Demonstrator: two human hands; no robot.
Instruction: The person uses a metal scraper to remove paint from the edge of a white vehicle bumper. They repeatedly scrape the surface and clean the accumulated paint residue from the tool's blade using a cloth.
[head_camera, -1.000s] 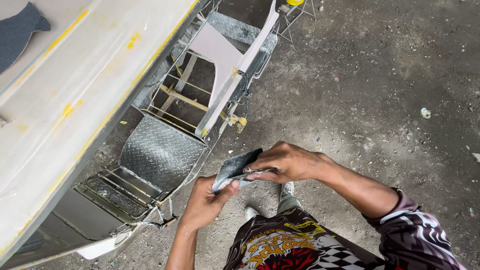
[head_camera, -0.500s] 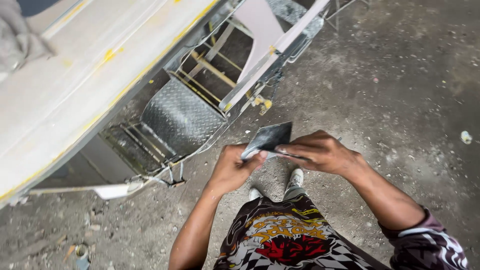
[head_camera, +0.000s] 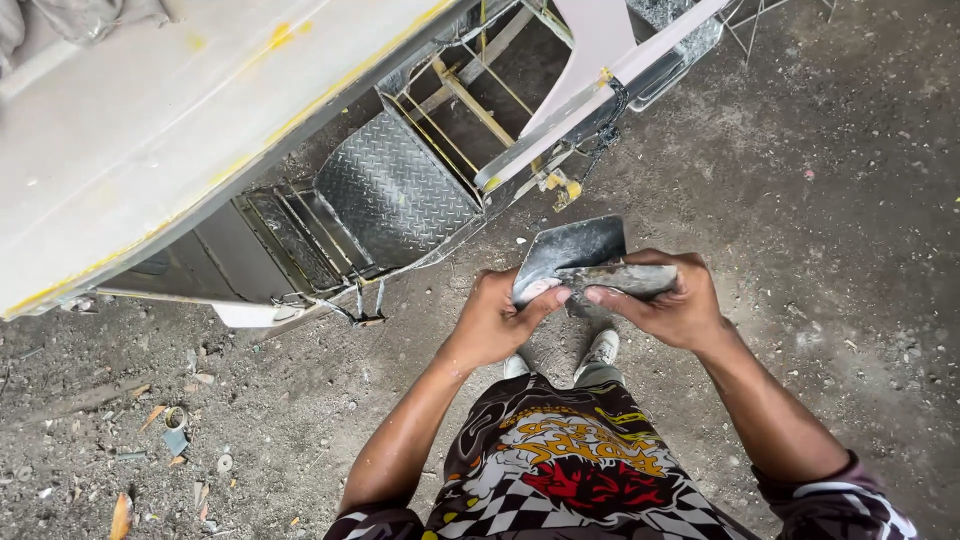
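Bare forearms; dark patterned sleeves pushed up; checkered shirt, red-yellow graphic; pale shoes (head_camera: 601, 349).

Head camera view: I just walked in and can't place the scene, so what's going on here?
A person stands on a gritty concrete floor beside a pale, yellow-streaked vehicle body with a diamond-plate step. Both hands work in front of the waist: the left hand pinches the corner of a flat grey metal blade, while the right hand grips a second, smeared scraper laid across it. Bits of litter lie on the ground at lower left.
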